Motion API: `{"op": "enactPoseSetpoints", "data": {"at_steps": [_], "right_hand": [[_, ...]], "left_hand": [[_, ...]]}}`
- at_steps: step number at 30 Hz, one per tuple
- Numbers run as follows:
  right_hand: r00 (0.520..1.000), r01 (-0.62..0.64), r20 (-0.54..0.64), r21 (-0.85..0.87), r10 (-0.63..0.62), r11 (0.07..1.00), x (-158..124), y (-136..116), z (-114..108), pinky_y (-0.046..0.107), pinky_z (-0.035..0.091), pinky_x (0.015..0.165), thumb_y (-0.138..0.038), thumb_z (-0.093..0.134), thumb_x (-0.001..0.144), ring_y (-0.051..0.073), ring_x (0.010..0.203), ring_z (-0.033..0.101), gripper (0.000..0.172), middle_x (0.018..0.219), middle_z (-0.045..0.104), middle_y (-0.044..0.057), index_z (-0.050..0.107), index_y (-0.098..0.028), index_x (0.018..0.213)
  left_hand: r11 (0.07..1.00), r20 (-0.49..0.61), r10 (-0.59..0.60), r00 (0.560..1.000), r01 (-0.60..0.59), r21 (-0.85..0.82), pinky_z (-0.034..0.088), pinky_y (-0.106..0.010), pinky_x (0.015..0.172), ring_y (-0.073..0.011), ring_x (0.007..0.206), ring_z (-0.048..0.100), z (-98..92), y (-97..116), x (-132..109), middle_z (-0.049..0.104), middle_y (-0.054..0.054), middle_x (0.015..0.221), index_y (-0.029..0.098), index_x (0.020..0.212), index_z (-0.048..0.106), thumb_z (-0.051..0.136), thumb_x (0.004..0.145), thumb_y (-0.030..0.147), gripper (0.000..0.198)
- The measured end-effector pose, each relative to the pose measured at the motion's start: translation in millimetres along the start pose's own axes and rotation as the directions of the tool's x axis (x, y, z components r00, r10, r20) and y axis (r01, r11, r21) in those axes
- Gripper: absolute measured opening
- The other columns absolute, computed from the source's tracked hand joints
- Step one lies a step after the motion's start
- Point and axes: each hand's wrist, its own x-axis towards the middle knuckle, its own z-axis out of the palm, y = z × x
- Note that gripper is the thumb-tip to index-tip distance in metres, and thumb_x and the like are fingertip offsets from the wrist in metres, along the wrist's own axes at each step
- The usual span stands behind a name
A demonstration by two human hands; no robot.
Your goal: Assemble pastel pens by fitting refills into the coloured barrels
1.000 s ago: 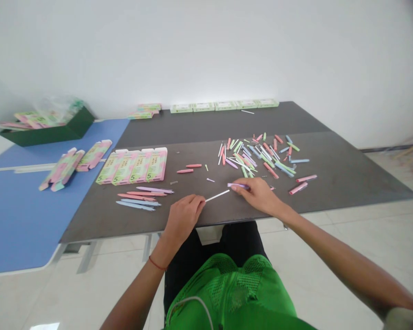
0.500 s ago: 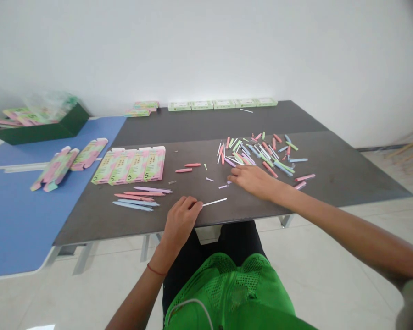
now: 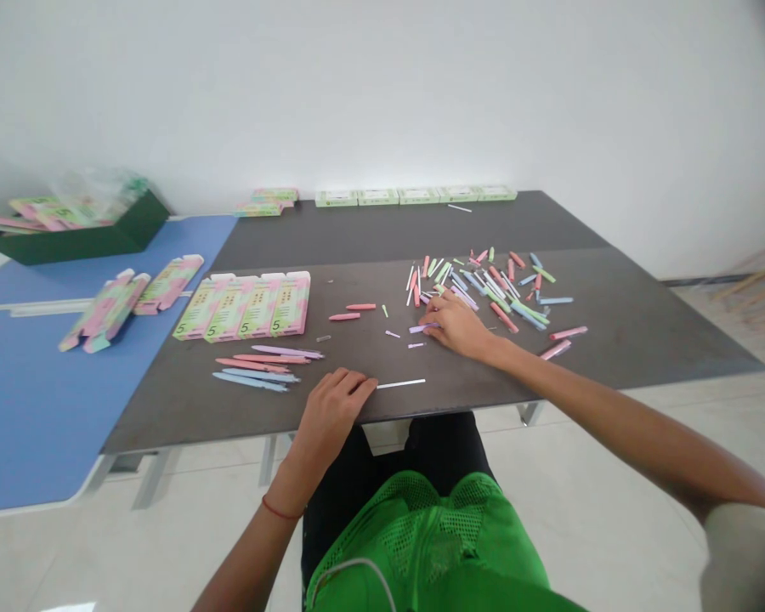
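Note:
Near the table's front edge, my left hand [image 3: 337, 406] is closed, with thumb and forefinger at the end of a thin white pen refill [image 3: 401, 384]. My right hand [image 3: 457, 326] pinches a purple pen barrel [image 3: 422, 328] just above the dark tabletop. Two small purple pen pieces [image 3: 393, 334] and a small green piece [image 3: 385, 311] lie close to its left. Behind the right hand spreads a pile of loose pen parts [image 3: 478, 285] in pink, green, blue, purple and white. Two pink barrels [image 3: 360, 307] lie between the hands and the boxes.
Several pens [image 3: 261, 367] lie at the left, below a row of printed boxes [image 3: 242, 308]. Flattened boxes [image 3: 108, 310] rest on the blue table [image 3: 19, 382] beside a dark green bin [image 3: 76, 243]. More boxes [image 3: 414, 195] line the wall.
My right hand has drawn back slightly from the pile, and a purple barrel now shows in its fingers. My left hand stays at the white refill. The view has shifted slightly.

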Motion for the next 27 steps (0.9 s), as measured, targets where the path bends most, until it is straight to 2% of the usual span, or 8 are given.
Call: {"op": "enactPoseSetpoints", "data": {"at_steps": [4,5,8,11,16,20,23,27], "right_hand": [[0.991,0.014,-0.135,-0.043,-0.02,0.999,-16.4,-29.8,0.5,0.045,0.039,0.099,-0.03,0.057,0.103,0.032,0.113,0.051,0.029,0.121,0.068,0.016,0.075,-0.015,0.121],[0.987,0.064,-0.147,0.006,-0.062,0.998,-22.4,-42.6,0.5,0.043,0.041,0.096,-0.033,0.056,0.104,0.03,0.109,0.053,0.029,0.116,0.069,0.015,0.075,-0.016,0.118],[0.969,0.245,-0.041,0.122,-0.242,0.962,-39.1,-81.6,4.9,0.037,0.043,0.089,-0.031,0.057,0.104,0.025,0.099,0.057,0.023,0.104,0.07,0.011,0.075,-0.017,0.109],[0.965,0.254,0.054,0.065,-0.258,0.965,-48.5,-101.8,10.6,0.036,0.043,0.085,-0.02,0.052,0.105,0.024,0.094,0.057,0.022,0.1,0.069,0.01,0.073,-0.016,0.1],[0.981,0.146,0.126,0.023,-0.148,0.989,-53.5,-92.4,3.3,0.035,0.044,0.083,-0.016,0.048,0.105,0.024,0.09,0.058,0.026,0.095,0.068,0.009,0.071,-0.016,0.094],[0.992,0.088,0.089,0.073,-0.095,0.993,-56.7,-90.3,-3.6,0.038,0.047,0.087,-0.023,0.053,0.104,0.027,0.099,0.059,0.02,0.105,0.068,0.012,0.071,-0.015,0.107],[0.993,0.078,0.078,0.088,-0.085,0.993,-57.0,-94.1,-0.7,0.038,0.048,0.09,-0.019,0.052,0.104,0.027,0.104,0.058,0.02,0.11,0.067,0.013,0.07,-0.014,0.111],[0.984,0.091,0.149,0.025,-0.094,0.996,-54.1,-96.5,2.4,0.037,0.047,0.087,-0.009,0.051,0.101,0.026,0.1,0.058,0.021,0.104,0.067,0.012,0.07,-0.015,0.102]], "left_hand": [[0.999,-0.004,-0.035,0.999,0.035,0.007,0.05,-0.038,0.085,-0.0247,0.098,0.063,0.7,1.7,0.5,0.072,-0.008,0.108,0.019,0.118,0.066,0.056,0.099,0.008,0.024],[0.999,-0.008,-0.045,0.999,0.045,-0.001,0.05,-0.038,0.084,-0.0244,0.096,0.063,1.7,1.6,0.5,0.072,-0.008,0.106,0.019,0.117,0.066,0.055,0.1,0.01,0.021],[0.997,-0.039,-0.058,0.998,0.056,-0.048,0.05,-0.036,0.081,-0.0231,0.092,0.065,4.6,-1.3,-2.4,0.073,-0.007,0.1,0.02,0.113,0.066,0.053,0.104,0.016,0.016],[0.993,-0.073,-0.056,0.996,0.048,-0.106,0.052,-0.036,0.086,-0.0228,0.098,0.067,5.3,-7.4,-10.7,0.074,-0.008,0.104,0.02,0.116,0.066,0.052,0.105,0.018,0.018],[0.983,-0.06,-0.013,0.998,0.002,-0.183,0.053,-0.038,0.097,-0.0235,0.112,0.067,2.0,-13.6,-22.7,0.074,-0.009,0.117,0.02,0.123,0.065,0.051,0.104,0.014,0.024],[0.991,-0.148,-0.08,0.986,0.063,-0.116,0.054,-0.038,0.094,-0.0232,0.107,0.065,-0.8,-9.7,-21.8,0.074,-0.008,0.117,0.021,0.125,0.067,0.057,0.103,0.02,0.024],[0.99,-0.136,-0.142,0.98,0.144,0.001,0.054,-0.04,0.086,-0.0245,0.098,0.062,-3.3,-5.8,-18.9,0.073,-0.008,0.11,0.023,0.116,0.073,0.06,0.102,0.024,0.019],[0.989,-0.073,-0.143,0.987,0.146,0.038,0.053,-0.038,0.084,-0.0239,0.097,0.06,-6.3,-3.7,-15.5,0.071,-0.007,0.106,0.022,0.102,0.074,0.06,0.101,0.019,0.015]]}}
